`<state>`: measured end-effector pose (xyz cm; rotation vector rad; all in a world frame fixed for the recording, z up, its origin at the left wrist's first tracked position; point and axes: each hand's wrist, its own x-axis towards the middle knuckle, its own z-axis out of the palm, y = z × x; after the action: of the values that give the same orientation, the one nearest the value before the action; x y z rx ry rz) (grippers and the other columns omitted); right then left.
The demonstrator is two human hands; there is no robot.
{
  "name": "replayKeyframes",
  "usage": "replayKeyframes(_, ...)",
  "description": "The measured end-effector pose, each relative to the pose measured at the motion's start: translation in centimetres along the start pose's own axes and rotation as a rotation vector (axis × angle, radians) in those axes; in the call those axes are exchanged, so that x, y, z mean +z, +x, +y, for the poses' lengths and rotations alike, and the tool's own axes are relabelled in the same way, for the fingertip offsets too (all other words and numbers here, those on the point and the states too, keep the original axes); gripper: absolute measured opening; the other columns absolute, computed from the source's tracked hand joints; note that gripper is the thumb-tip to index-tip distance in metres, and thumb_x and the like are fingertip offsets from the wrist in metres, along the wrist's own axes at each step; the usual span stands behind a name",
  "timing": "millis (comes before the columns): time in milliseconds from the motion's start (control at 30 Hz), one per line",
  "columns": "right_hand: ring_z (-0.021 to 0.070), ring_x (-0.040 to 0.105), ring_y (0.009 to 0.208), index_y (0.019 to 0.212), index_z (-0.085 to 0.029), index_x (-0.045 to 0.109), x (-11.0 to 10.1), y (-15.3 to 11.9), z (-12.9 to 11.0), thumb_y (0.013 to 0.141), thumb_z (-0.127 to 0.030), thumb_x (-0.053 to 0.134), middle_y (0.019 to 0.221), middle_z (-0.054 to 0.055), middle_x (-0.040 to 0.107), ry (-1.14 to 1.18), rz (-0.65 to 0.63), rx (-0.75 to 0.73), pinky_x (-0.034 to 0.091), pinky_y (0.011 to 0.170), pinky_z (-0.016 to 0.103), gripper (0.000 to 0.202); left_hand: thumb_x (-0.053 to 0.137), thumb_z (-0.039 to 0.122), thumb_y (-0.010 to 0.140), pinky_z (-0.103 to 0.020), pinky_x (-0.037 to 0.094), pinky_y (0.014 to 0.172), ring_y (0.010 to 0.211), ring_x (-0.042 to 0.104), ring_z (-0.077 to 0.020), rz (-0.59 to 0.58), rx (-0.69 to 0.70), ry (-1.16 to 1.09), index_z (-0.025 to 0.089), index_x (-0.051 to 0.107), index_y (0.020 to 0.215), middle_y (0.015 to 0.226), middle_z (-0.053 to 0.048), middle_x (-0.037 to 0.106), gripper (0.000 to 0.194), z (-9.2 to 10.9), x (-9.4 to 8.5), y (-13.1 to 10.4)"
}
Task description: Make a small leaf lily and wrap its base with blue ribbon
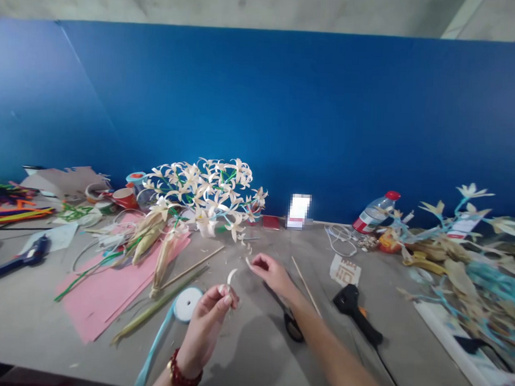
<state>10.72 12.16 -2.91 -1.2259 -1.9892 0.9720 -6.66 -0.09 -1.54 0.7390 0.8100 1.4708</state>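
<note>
Pinching 1 curved petal (pixel 231 276), left fingers (pixel 222 303) clamp together; right fingers (pixel 260 269) grip 1 pale strip (pixel 248 262).

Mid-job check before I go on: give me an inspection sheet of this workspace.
Surface: grey tabletop, things spread over both sides.
Job's things: pale curved strip held up; white-flowered arrangement standing at the back.
Clutter: pink sheets at left; black scissors near centre; black glue gun at right.
Hands: left hand pinches the strip; right hand has fingertips close together, grip unclear.
Cables: black cord trails from the glue gun; white cable lies near the bottle.
Surroundings: blue panel behind the tabletop.
</note>
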Motion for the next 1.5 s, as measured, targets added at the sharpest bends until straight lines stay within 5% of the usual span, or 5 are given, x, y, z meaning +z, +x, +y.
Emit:
replayKeyframes(333, 0.0107, 0.044, 0.056, 0.072, -0.020, 0.057, -0.6, -8.2, -6.0, 0.077, -0.041, 0.074, 0.062, -0.005, 0.052, 0.759, 0.140, 0.144, 0.036, 0.054, 0.022, 0.027, 0.072, 0.026, 0.083, -0.030, 0.041, 0.086, 0.096, 0.055, -0.0218, -0.137, 0.070, 0.126, 0.018, 0.068, 0.073, 0.096, -0.007, 0.061, 0.014, -0.5, 2.9, 0.6)
replayKeyframes(533, 0.0137, 0.050, 0.066, 0.074, -0.021, 0.061, 0.4, -8.8, -6.9, 0.080, -0.039, 0.073, 0.072, -0.002, 0.058, 0.750, 0.191, 0.056, 0.040, 0.062, 0.025, 0.023, 0.073, 0.025, 0.082, -0.029, 0.041, 0.082, 0.087, 0.054, -0.0187, -0.152, 0.059, 0.067, 0.018, 0.069, 0.075, 0.090, -0.004, 0.061, 0.010, -0.6, 2.9, 0.2)
replayKeyframes(900, 0.0086, 0.037, 0.051, 0.089, -0.022, 0.070, 0.1, -9.0, -6.3, 0.077, -0.040, 0.075, 0.066, -0.003, 0.057, 0.902, 0.073, 0.177, 0.029, 0.047, 0.021, 0.022, 0.079, 0.022, 0.077, -0.026, 0.040, 0.079, 0.079, 0.052, -0.0147, -0.188, -0.140, -0.196, 0.015, 0.071, 0.077, 0.077, -0.002, 0.061, 0.010, -0.1, 3.4, 0.4)
replayKeyframes(1300, 0.0069, 0.040, 0.048, 0.074, -0.020, 0.070, -1.1, -8.6, -6.2, 0.075, -0.036, 0.080, 0.060, -0.004, 0.053, 0.876, 0.211, 0.058, 0.031, 0.044, 0.018, 0.019, 0.078, 0.022, 0.078, -0.028, 0.039, 0.080, 0.077, 0.055, -0.0154, -0.280, -0.286, -0.324, 0.012, 0.070, 0.074, 0.075, -0.005, 0.063, 0.014, 1.0, 4.0, 0.0)
replayKeyframes(1500, 0.0110, 0.055, 0.054, 0.082, -0.021, 0.070, -1.9, -9.1, -7.8, 0.086, -0.027, 0.068, 0.065, -0.002, 0.059, 0.592, 0.251, -0.166, 0.044, 0.050, 0.021, 0.007, 0.075, 0.019, 0.079, -0.030, 0.042, 0.081, 0.074, 0.057, -0.0144, -0.336, -0.425, -0.466, 0.010, 0.070, 0.074, 0.075, -0.006, 0.064, 0.012, 0.6, 4.1, -0.1)
